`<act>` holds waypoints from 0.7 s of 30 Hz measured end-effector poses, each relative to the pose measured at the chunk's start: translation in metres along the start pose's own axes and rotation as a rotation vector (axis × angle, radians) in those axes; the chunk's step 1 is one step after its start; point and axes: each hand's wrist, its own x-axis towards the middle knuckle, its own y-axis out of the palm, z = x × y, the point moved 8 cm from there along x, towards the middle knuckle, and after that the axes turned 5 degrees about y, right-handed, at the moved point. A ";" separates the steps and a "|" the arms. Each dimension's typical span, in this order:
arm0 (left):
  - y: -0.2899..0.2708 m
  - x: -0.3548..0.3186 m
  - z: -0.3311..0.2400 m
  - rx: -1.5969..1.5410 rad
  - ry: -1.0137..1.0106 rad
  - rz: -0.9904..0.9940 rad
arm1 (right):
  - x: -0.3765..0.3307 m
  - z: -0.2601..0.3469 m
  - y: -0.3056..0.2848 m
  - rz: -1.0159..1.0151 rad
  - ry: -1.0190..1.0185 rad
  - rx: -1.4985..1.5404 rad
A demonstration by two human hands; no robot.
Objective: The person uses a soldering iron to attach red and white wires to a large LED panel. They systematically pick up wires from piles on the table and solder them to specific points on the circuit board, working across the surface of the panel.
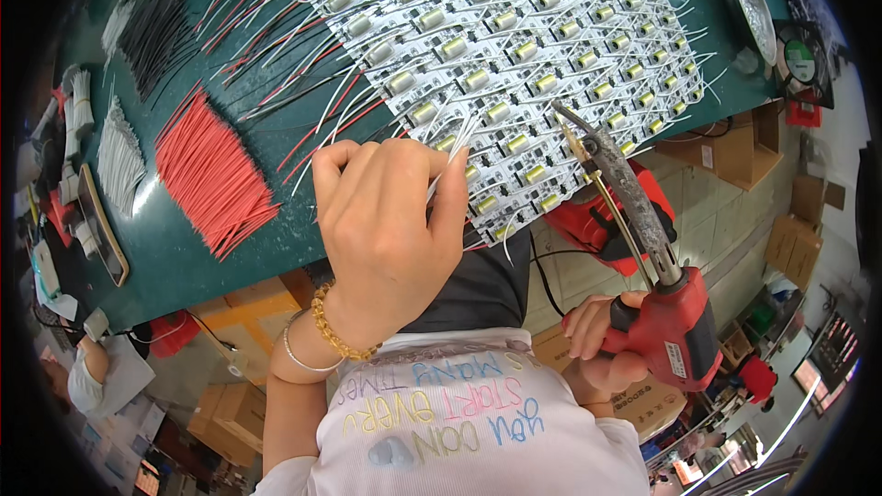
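Note:
My left hand (390, 211) pinches a small bunch of white wires (466, 136) between thumb and forefinger, above the near left edge of a panel of white circuit boards (542, 119). Each board carries a yellowish cylindrical part, and white wires lie across the rows. Red, black and white wires stick out from the panel's left side. In my right hand (593, 331) is a red-handled soldering gun (671, 321), fingers wrapped round its grip. Its long, dark, crusted barrel and thin tube point up over the panel's right part; whether the tip touches a board I cannot tell.
On the green tabletop (175, 262) lie piles of red wires (216, 174), black wires (156, 32) and pale wires (119, 161), plus a phone (101, 225). A metal dish (751, 14) and a fan (804, 60) stand at right. Cardboard boxes (225, 413) sit below. Another person (101, 367) is at lower left.

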 end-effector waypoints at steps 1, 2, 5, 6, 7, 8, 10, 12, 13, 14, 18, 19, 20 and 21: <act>-0.007 0.001 0.001 -0.035 -0.006 -0.082 | 0.000 0.001 0.000 -0.004 -0.007 0.006; -0.014 0.002 0.003 -0.070 -0.012 -0.164 | -0.001 0.003 -0.002 -0.007 -0.009 0.014; -0.022 0.006 0.005 -0.200 -0.044 -0.144 | -0.004 0.005 -0.006 -0.012 -0.008 0.017; -0.022 0.009 0.004 -0.247 -0.056 -0.094 | -0.008 0.006 -0.007 -0.010 -0.003 0.013; -0.017 0.011 0.004 -0.250 -0.112 -0.005 | -0.007 0.006 -0.007 -0.003 0.006 0.004; -0.015 0.009 0.004 -0.220 -0.116 0.036 | -0.010 0.005 -0.005 0.008 0.020 -0.004; -0.003 0.008 0.003 -0.176 -0.102 0.127 | -0.017 0.003 -0.005 0.004 0.039 -0.031; -0.003 0.007 0.003 -0.149 -0.108 0.114 | -0.021 -0.001 -0.005 0.017 0.060 -0.058; -0.003 0.006 0.004 -0.148 -0.110 0.117 | -0.022 -0.003 -0.004 0.025 0.070 -0.073; -0.003 0.005 0.005 -0.146 -0.113 0.118 | -0.024 -0.004 -0.003 0.034 0.081 -0.089; -0.002 0.007 0.005 -0.158 -0.104 0.129 | -0.027 -0.012 -0.004 0.052 0.104 -0.138; -0.003 0.007 0.005 -0.152 -0.100 0.123 | -0.026 -0.013 -0.004 0.062 0.110 -0.143; -0.004 0.007 0.006 -0.147 -0.095 0.117 | -0.025 -0.014 -0.003 0.067 0.115 -0.148; -0.003 0.007 0.005 -0.143 -0.089 0.118 | -0.024 -0.015 -0.003 0.068 0.116 -0.145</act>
